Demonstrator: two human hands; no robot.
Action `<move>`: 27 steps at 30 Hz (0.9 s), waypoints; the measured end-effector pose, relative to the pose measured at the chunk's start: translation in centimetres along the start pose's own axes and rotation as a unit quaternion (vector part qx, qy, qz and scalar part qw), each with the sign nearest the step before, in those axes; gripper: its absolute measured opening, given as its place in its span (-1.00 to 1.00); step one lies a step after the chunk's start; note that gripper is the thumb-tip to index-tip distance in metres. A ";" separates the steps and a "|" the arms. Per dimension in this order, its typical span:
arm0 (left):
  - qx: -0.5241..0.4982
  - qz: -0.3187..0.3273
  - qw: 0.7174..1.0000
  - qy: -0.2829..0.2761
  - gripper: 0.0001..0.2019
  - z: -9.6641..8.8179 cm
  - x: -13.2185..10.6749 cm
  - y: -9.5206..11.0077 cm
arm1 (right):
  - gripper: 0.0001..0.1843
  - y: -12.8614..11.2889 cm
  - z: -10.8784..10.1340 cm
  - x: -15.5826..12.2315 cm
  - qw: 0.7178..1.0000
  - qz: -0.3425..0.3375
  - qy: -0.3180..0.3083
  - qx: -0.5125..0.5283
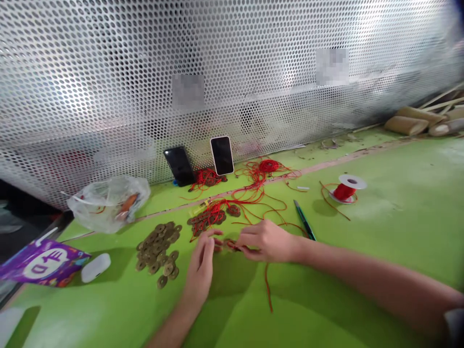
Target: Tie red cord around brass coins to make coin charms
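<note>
At the middle of the table my left hand (203, 258) curls its thumb and fingers about the near end of a small bunch of brass coins (229, 244). My right hand (267, 240) pinches the other end of that bunch, where reddish cord shows among the coins. A red cord (268, 287) runs out from below my right hand toward the table's front. The fingertips partly hide the coins and are slightly blurred. Left of my left hand lies a heap of loose holed coins (157, 246). Just beyond both hands are coins strung on red cords (208, 217).
Two phones (180, 166) lean by the perforated metal screen (145, 72). A cord spool (344, 191) and a green pen-like tool (304, 220) lie right. At left are a plastic bag (108, 200), a purple packet (45, 263) and a white case (96, 268).
</note>
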State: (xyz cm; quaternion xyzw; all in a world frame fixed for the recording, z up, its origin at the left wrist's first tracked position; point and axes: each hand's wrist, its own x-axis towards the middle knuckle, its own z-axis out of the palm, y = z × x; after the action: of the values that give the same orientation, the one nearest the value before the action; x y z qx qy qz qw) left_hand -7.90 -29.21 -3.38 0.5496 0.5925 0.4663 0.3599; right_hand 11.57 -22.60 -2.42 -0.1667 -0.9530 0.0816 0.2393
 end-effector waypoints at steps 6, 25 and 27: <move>0.010 -0.012 0.995 -0.102 -0.71 0.1 0.1 0.4 | -0.78 0.0 0.5 -0.4 0.983 -0.126 0.020 -0.129; -0.005 0.007 0.999 -0.031 -0.73 0.6 -0.2 0.7 | -0.88 -0.4 1.3 0.0 0.988 0.130 0.087 0.000; -0.003 0.009 0.999 -0.031 -0.73 0.6 -0.2 0.5 | -0.88 -0.6 1.2 0.1 0.985 0.144 0.083 0.035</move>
State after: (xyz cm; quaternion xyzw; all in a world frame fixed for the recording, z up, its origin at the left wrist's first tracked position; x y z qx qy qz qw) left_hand -7.18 -29.37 -3.12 0.5679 0.5751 0.4540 0.3751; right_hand 10.73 -23.17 -3.32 -0.2999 -0.8925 0.1342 0.3091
